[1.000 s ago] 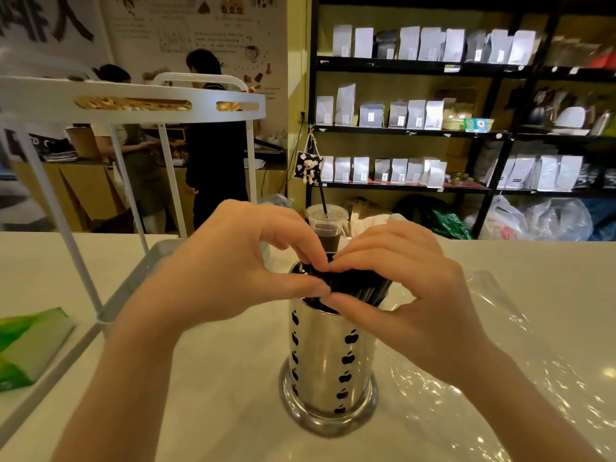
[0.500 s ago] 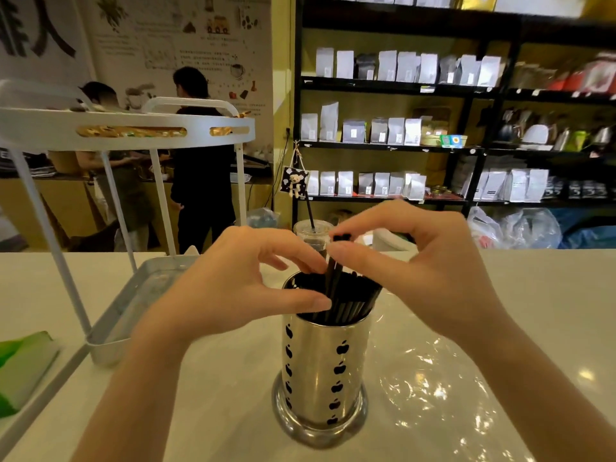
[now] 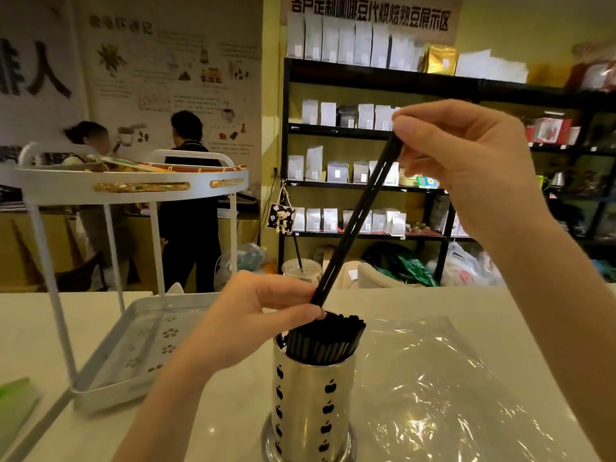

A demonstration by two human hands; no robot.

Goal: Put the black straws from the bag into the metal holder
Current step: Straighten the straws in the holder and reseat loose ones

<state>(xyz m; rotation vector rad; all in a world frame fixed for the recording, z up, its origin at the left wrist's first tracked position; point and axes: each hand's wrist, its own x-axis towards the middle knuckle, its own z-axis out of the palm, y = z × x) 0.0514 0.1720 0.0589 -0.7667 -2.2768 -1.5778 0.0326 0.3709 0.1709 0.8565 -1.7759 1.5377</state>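
Observation:
A shiny metal holder (image 3: 313,398) with black apple cut-outs stands on the white counter in front of me, holding a bundle of several black straws (image 3: 325,338). My right hand (image 3: 466,161) is raised high and pinches the top ends of two black straws (image 3: 356,221), which slant down toward the holder's rim. My left hand (image 3: 246,321) rests at the holder's left rim, thumb and fingers closed around the lower ends of those two straws. The clear plastic bag (image 3: 443,388) lies flat on the counter to the right of the holder.
A white two-tier rack (image 3: 130,185) with a perforated metal tray (image 3: 140,348) stands at the left. A lidded drink cup with a straw (image 3: 301,268) sits behind the holder. A green packet (image 3: 15,398) lies at the far left. Two people stand behind the counter.
My right hand has risen from the holder's mouth, drawing two straws up and out of the bundle. My left hand stayed at the rim. The camera tilted upward.

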